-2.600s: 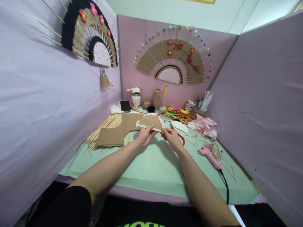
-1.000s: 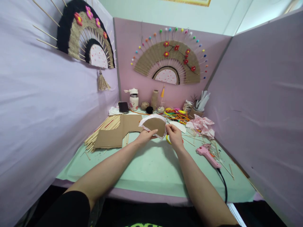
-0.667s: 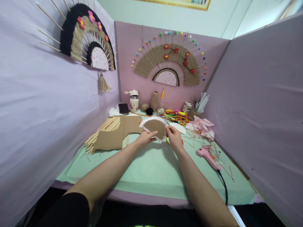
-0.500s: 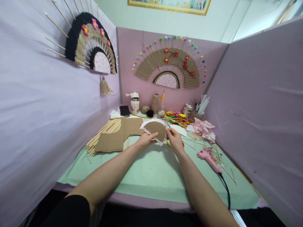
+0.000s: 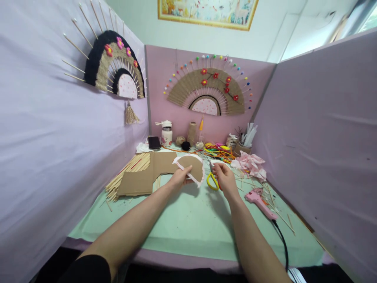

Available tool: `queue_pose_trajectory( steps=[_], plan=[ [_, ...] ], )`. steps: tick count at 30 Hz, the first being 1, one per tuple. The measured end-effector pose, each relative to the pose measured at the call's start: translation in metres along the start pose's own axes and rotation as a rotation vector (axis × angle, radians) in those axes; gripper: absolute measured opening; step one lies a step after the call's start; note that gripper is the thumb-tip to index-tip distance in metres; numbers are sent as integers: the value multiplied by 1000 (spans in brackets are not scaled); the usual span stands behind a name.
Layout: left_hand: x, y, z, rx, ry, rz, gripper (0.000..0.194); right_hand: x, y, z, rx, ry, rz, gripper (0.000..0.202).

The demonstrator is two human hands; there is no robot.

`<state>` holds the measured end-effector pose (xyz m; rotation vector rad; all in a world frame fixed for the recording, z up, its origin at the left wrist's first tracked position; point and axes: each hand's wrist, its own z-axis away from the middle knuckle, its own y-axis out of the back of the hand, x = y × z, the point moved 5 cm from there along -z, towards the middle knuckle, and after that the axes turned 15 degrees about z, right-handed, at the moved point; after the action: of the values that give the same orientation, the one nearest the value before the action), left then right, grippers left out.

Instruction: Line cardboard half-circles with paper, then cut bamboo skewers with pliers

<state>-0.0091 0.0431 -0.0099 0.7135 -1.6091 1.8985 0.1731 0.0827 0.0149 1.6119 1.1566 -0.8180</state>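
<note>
My left hand point(image 5: 180, 176) is closed on a half-round cardboard piece point(image 5: 193, 164), its thumb lying on the brown face. White-and-pink edging is folded round the piece's rim, with cut tabs along the right curve. To the right, my right hand point(image 5: 225, 175) has its fingers closed on a pair of scissors point(image 5: 212, 182). Their yellow loop hangs below the fingers, a bit of red handle shows beside it, and the dark blades point up and away. Behind the fingers lies a white half-round sheet point(image 5: 217, 161), partly hidden.
Cut cardboard point(image 5: 137, 182) lies over a pile of thin sticks point(image 5: 118, 181) at left. A pink glue gun point(image 5: 260, 204) with a black cord rests at right, near crumpled pink paper point(image 5: 250, 163). Coloured cords point(image 5: 219, 151), a bottle point(image 5: 166, 135) and twine stand along the back.
My right hand has left the piece's right edge, moved slightly right and down, and taken hold of the scissors. My left hand still holds the piece. The view has tilted up a little.
</note>
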Motion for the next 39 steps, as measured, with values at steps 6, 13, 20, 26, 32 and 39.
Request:
queue_pose_trajectory(
  steps=[6,13,20,26,32,39],
  plan=[
    [-3,3,-1,39,-32,6,27,15,89,24,135,80,481,42],
    [-4,9,-2,54,-144,-205,37,85,161,40,-53,-171,1307,55],
    [3,4,6,-12,-380,-408,31,109,164,43,-177,-271,1439,52],
    [13,-2,17,-7,-518,-403,22,107,158,43,-109,-294,1428,56],
    [10,-3,18,-16,-495,-463,25,71,165,48,79,-176,1180,58],
    [-4,2,11,-12,-364,-319,31,7,131,68,294,-22,474,48]
  ],
)
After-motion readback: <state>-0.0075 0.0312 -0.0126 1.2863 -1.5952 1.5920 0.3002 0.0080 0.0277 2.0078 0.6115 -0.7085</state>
